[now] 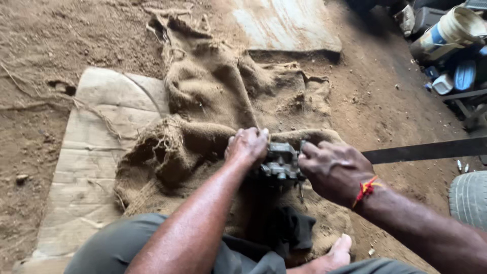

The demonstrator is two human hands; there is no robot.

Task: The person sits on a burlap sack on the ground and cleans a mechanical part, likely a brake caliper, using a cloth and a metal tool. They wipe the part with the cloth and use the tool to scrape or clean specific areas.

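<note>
A small grey metal engine part (280, 161), like a carburettor, is held above a burlap sack (213, 101) spread on the dirt floor. My left hand (247, 145) grips its left side with fingers curled over the top. My right hand (332, 170), with a red thread on the wrist, grips its right side. A thin pin sticks down from the part's underside. A dark cloth (290, 228) lies on the sack just below it, near my bare foot (332, 256).
Flattened cardboard (96, 152) lies under the sack on the left, and a board (284, 25) at the top. A dark metal bar (426, 150) runs in from the right. A tyre (469, 198) sits at the right edge. Buckets and containers (451, 35) crowd the top right.
</note>
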